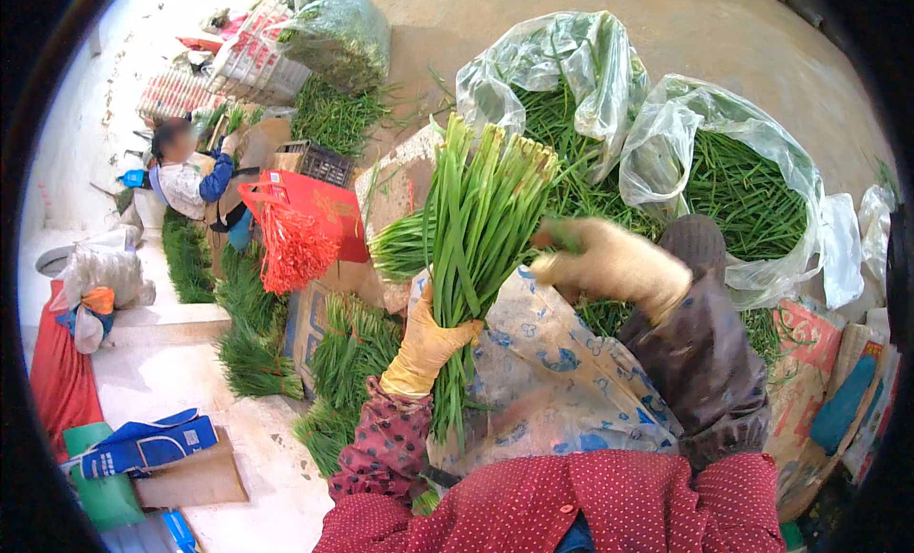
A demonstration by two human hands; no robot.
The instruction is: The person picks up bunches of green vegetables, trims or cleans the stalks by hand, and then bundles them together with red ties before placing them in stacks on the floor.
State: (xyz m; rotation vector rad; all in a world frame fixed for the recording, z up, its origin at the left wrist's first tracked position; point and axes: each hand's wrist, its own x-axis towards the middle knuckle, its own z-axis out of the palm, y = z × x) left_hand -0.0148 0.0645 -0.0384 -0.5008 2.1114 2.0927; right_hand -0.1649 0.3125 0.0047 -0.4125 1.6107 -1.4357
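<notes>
My left hand [432, 342], in a yellowish rubber glove, grips a thick bunch of garlic chives [485, 217] around its lower middle. The pale cut ends point up and away from me, while green leaf tips hang below the fist. To the right of the bunch is my gloved right hand [603, 257], blurred by motion. Its fingertips are near a bit of green, but whether they hold it is unclear. Another bundle of chives [400, 247] lies on a board [382, 185] behind the held bunch. A blue-patterned plastic sheet [564, 367] covers my lap.
Two open clear plastic bags [750, 189] of loose chives stand ahead right. A red bag [343, 210] with red ties [296, 249] sits ahead left. Tied chive bundles [350, 346] lie at my left. Another person [189, 167] sits farther left, near a dark crate [318, 164].
</notes>
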